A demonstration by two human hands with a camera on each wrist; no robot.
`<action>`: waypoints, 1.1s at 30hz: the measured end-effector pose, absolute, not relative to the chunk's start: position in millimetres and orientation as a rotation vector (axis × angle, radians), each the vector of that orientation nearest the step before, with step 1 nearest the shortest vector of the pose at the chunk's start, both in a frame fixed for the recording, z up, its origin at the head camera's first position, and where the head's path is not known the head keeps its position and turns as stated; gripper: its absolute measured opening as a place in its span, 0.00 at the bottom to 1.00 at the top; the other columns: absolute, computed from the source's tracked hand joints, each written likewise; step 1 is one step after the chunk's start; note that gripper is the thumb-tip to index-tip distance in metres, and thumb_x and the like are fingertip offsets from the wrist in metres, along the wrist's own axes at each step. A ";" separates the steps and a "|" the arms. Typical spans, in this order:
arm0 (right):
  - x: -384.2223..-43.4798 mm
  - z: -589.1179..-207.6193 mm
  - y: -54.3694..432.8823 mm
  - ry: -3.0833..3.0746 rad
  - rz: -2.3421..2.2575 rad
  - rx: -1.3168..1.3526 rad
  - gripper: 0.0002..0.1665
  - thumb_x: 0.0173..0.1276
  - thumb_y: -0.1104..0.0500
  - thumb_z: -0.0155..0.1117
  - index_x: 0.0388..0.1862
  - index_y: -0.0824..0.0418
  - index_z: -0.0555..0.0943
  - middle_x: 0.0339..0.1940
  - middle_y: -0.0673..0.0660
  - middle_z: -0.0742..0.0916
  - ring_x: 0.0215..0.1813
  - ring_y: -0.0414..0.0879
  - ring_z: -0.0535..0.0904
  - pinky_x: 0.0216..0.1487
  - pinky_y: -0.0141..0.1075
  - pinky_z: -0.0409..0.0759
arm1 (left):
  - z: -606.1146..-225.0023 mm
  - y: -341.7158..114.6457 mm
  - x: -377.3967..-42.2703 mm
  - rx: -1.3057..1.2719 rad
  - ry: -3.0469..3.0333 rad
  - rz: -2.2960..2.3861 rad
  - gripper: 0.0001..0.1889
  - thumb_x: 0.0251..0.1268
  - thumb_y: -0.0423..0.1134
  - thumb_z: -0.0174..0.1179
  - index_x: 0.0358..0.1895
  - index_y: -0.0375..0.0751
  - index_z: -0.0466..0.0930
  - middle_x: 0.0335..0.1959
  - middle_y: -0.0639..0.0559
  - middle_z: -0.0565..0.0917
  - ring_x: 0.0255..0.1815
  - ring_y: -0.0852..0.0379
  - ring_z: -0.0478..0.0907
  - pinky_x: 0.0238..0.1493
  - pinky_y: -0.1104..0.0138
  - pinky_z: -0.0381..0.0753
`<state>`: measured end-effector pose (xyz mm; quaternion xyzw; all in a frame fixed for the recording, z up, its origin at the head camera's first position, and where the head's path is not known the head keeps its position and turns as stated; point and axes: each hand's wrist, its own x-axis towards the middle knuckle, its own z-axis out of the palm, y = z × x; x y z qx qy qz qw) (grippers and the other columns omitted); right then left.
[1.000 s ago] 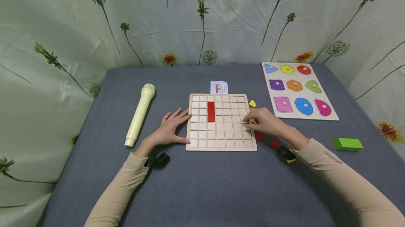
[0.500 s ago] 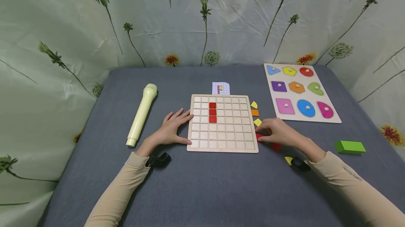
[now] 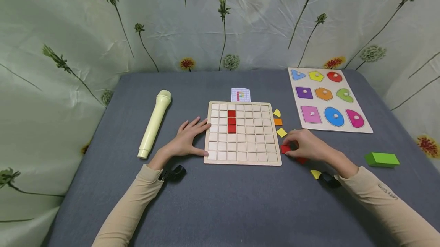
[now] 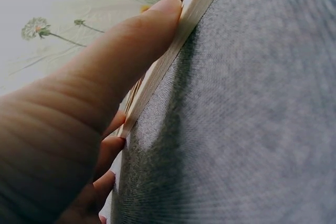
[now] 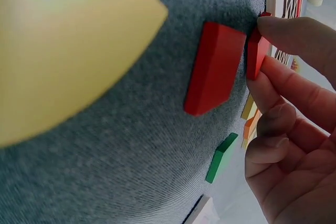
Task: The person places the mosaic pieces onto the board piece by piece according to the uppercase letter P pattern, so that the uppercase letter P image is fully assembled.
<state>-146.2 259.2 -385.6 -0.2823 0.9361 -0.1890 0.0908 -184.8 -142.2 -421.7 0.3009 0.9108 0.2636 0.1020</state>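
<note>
A wooden grid board (image 3: 237, 151) lies in the middle of the table, with red square tiles (image 3: 232, 121) in one column of its cells. My left hand (image 3: 183, 142) rests spread at the board's left edge, thumb and fingertips touching it; the left wrist view shows the thumb (image 4: 142, 35) on the rim. Just right of the board, my right hand (image 3: 306, 145) pinches a red tile (image 5: 256, 53) between thumb and fingers. Another red tile (image 5: 215, 69) lies on the cloth beside that hand, partly hidden by it in the head view.
Right of the board lie yellow pieces (image 3: 281, 132) and an orange tile (image 3: 278, 122); a yellow quarter-round (image 3: 314, 174) sits nearer. A pattern card (image 3: 240, 95) is behind the board. Around stand a pale yellow stick (image 3: 154, 124), a shape puzzle (image 3: 300, 103) and a green block (image 3: 382, 159).
My right hand has moved from the board's right edge toward me, down to the red tiles, and now pinches one. A yellow square is now uncovered. The left hand stays put.
</note>
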 end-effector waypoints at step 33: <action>-165.8 -380.3 210.9 2.825 -0.644 -1.073 0.12 0.50 0.57 0.74 0.34 0.61 0.86 0.29 0.50 0.85 0.28 0.39 0.73 0.30 0.26 0.71 | -420.7 -141.1 -184.6 0.892 2.691 0.782 0.51 0.43 0.54 0.73 0.72 0.45 0.57 0.76 0.45 0.55 0.78 0.42 0.42 0.72 0.42 0.34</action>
